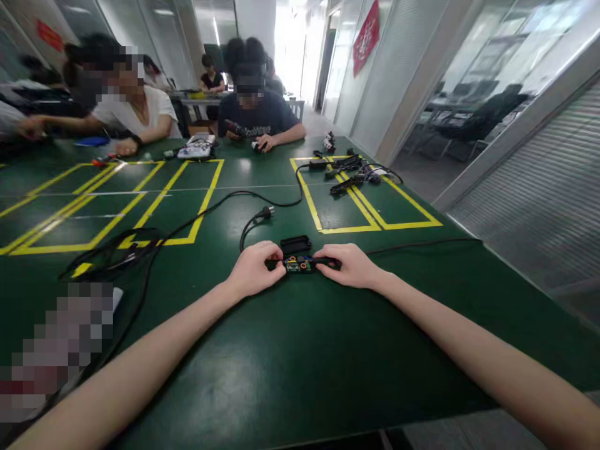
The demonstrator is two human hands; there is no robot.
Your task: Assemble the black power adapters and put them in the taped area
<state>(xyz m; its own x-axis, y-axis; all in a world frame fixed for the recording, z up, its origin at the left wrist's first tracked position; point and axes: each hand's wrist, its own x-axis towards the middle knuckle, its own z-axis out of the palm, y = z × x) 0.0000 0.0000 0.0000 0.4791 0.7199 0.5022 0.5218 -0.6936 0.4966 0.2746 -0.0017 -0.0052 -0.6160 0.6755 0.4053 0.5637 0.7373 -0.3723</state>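
An opened black power adapter (pixel 299 265) lies on the green table between my hands, its circuit board with copper-coloured coils facing up. My left hand (pixel 257 270) pinches the black cable end at the adapter's left side. On the opposite side, my right hand (pixel 350 265) has thumb and fingers closed on the other black cable end. Just behind the board rests a loose black case half (pixel 295 244), hollow side showing. My fingertips partly cover both ends of the adapter. A black plug (pixel 266 212) on a short cord lies beyond my left hand.
Yellow tape (pixel 206 206) marks rectangles on the green table (pixel 290 356). Several adapters and cables (pixel 349 172) are heaped at the back right. A coiled cable (pixel 112 253) lies left, and one long black cord (pixel 225 199) crosses the table. Co-workers (pixel 260 112) sit opposite.
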